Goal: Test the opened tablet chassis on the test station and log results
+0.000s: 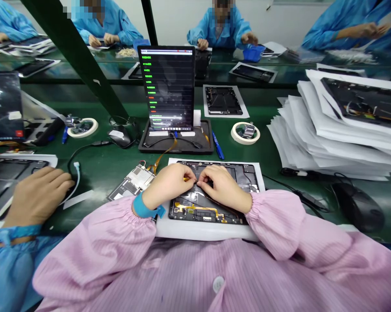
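An opened tablet housing [215, 213] with an orange flex cable [203, 209] inside lies on a white sheet [205, 232] before me. Over its upper left part, my left hand [171, 180] has its fingertips pinched together. My right hand [222, 186] is pinched close beside it, the fingertips of both nearly meeting above the housing. Whatever is between the fingers is too small to make out. A blue band circles my left wrist. Left of the housing is a metal-shielded circuit board with a battery [132, 182], joined by an orange ribbon cable [163, 157] toward the screen stand.
A lit screen [169, 89] stands in a black tray [176, 149]. Nearby are a blue marker [218, 145], a tape roll [245, 133] and another tablet housing [224, 101]. Paper-layered housings [338, 138] and a mouse [358, 206] are at right. A co-worker's hand [41, 195] is at left.
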Tool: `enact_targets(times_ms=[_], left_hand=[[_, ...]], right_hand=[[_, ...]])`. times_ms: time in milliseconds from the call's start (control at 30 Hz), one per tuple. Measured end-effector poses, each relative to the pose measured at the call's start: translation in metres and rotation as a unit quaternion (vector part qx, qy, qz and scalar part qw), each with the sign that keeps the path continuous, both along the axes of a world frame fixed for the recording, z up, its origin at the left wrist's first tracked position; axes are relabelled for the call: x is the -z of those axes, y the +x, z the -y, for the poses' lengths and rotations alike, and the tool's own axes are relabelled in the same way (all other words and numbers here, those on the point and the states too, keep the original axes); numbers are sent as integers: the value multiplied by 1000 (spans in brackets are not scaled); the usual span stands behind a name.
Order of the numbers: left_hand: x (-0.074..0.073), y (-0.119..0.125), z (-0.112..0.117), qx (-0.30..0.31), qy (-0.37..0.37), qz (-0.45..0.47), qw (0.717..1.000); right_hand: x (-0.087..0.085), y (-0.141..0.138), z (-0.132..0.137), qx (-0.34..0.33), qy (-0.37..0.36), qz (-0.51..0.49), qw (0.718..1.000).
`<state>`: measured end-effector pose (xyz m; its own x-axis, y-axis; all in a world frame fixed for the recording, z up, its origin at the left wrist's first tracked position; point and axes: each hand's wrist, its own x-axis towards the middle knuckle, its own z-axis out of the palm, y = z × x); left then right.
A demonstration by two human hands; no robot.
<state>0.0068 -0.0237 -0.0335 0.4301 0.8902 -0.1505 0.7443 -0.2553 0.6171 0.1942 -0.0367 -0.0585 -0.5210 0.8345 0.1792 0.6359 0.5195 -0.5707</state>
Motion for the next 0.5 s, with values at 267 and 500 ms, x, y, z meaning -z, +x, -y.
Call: enact_targets(times_ms=[267,500], left_hand=[[-8,1,3,15,23,-40,999],[-8,2,6,16,39,-45,998]], right_hand=[[-1,-1,-1,5,-1,5,1000],[0,-3,0,13,1,17,1000]])
